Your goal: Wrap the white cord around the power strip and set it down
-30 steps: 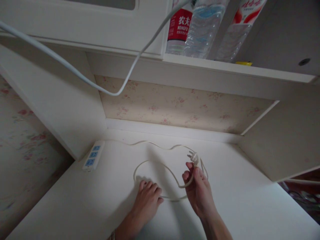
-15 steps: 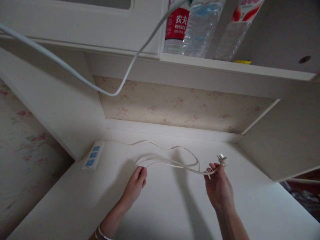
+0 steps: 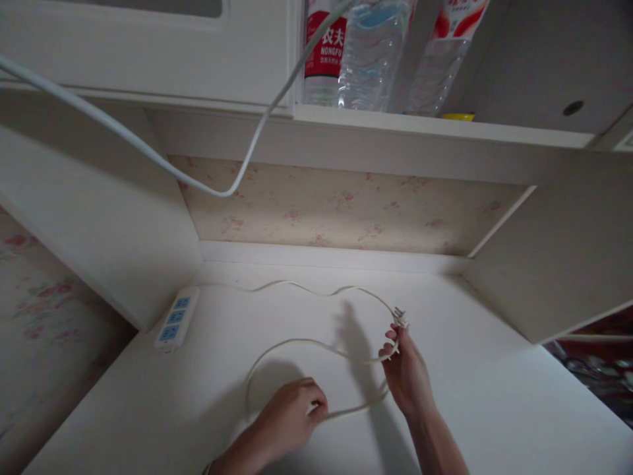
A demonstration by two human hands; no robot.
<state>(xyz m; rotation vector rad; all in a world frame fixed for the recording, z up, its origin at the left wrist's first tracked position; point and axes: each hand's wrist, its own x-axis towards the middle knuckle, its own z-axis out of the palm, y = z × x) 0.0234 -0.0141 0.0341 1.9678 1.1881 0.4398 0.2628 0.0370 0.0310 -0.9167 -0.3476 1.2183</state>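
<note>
A thin white power cord (image 3: pixel 301 340) loops above the white desk between my two hands. My right hand (image 3: pixel 408 373) is closed around the cord just below its plug (image 3: pixel 399 318), whose metal prongs point up. Lower and to the left, my left hand (image 3: pixel 291 412) pinches the cord near the bottom of the loop. From the right hand the cord runs back in a wavy line to a white power strip (image 3: pixel 177 320) with blue sockets, lying at the desk's left side.
A thicker white cable (image 3: pixel 225 193) hangs across the upper left, close to the camera. Water bottles (image 3: pixel 370 59) stand on the shelf (image 3: pixel 445 128) above. White side panels (image 3: pixel 558 244) and floral wallpaper (image 3: pixel 321 204) surround the desk (image 3: pixel 208 396).
My left hand has come down and to the right, widening the cord loop. My right hand, with the plug, has shifted left in view. The camera has moved slightly.
</note>
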